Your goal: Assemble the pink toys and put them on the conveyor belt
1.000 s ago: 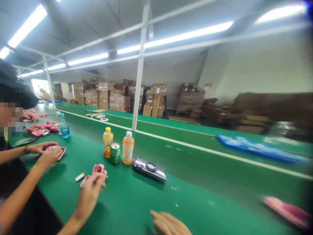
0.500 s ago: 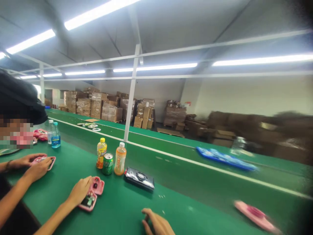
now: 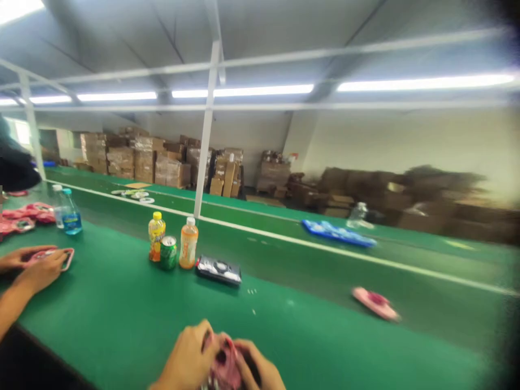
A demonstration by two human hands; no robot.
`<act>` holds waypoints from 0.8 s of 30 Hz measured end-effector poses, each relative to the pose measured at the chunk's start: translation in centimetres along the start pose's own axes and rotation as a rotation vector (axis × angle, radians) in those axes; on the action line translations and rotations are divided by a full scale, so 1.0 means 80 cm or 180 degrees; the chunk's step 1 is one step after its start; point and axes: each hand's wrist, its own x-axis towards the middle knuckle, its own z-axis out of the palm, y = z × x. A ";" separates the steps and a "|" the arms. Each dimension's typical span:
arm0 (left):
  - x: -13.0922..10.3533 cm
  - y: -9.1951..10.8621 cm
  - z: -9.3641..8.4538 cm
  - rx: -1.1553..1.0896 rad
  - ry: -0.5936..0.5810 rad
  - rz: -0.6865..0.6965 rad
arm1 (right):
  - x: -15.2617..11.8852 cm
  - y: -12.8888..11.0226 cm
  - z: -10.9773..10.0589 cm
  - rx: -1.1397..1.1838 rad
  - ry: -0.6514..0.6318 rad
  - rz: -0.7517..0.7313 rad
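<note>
Both my hands meet at the bottom middle of the view, just above the green belt point(image 3: 122, 325). My left hand point(image 3: 187, 355) and my right hand point(image 3: 260, 371) hold one small pink piece point(image 3: 225, 364) between them, fingers curled round it. The image is blurred, so the piece's details do not show. A second pink piece point(image 3: 376, 303) lies alone on the belt to the right, out of reach of my hands.
A yellow bottle point(image 3: 156, 236), a green can point(image 3: 168, 253), an orange bottle point(image 3: 188, 244) and a silver pouch point(image 3: 219, 270) stand ahead. At the left a co-worker's hands point(image 3: 36, 265) hold a pink piece, near water bottles point(image 3: 71, 212) and a pink pile point(image 3: 28, 212). A blue tray point(image 3: 337, 234) lies beyond the white line.
My left hand carried the pink piece from the left to the middle, and my right hand closed onto it. The view swung right and the lone pink piece came nearer.
</note>
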 end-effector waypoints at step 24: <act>-0.048 -0.078 -0.034 -0.2887 -0.0457 -0.0693 | 0.009 -0.047 0.120 -0.2103 0.1755 -0.2189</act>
